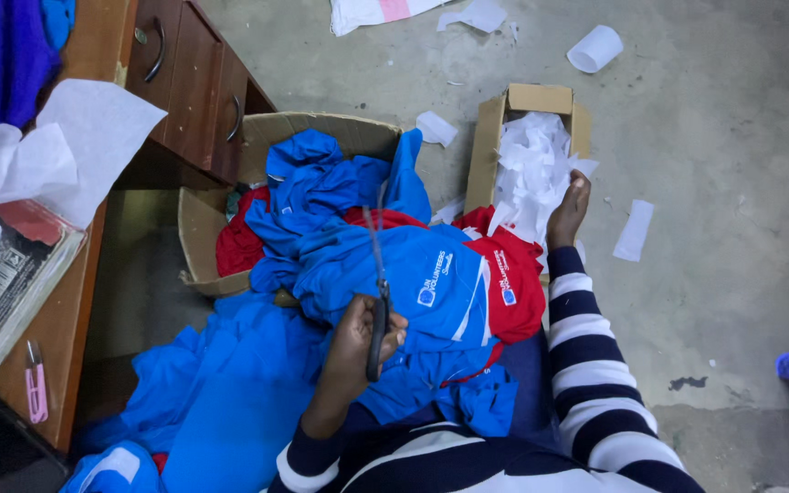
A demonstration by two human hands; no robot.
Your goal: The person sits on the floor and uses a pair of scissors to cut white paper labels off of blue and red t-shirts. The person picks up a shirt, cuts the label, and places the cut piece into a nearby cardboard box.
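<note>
scissors [377, 301] sit in the left hand [361, 340], the fingers wrapped shut around the dark handles and the blades pointing up and away, shut or nearly so, over the heap of blue and red garments [431, 283]. the right hand [568, 208] is stretched out to the small cardboard box [484, 151] full of white paper scraps [530, 164]; its fingers lie among the scraps at the box's near edge, but whether they pinch a piece or just rest there, i cannot tell. as a judgement, this looks like the moment of dropping off a trimmed scrap, with cutting paused. a next cut would call for the right hand to come back to the cloth and hold it taut under the blades. the garments lie across the lap and spill into the larger cardboard box [321, 128] (a wooden desk [84, 274] stands to the left), just beneath the scissor tips and touching the left hand, well apart from the right hand.
</note>
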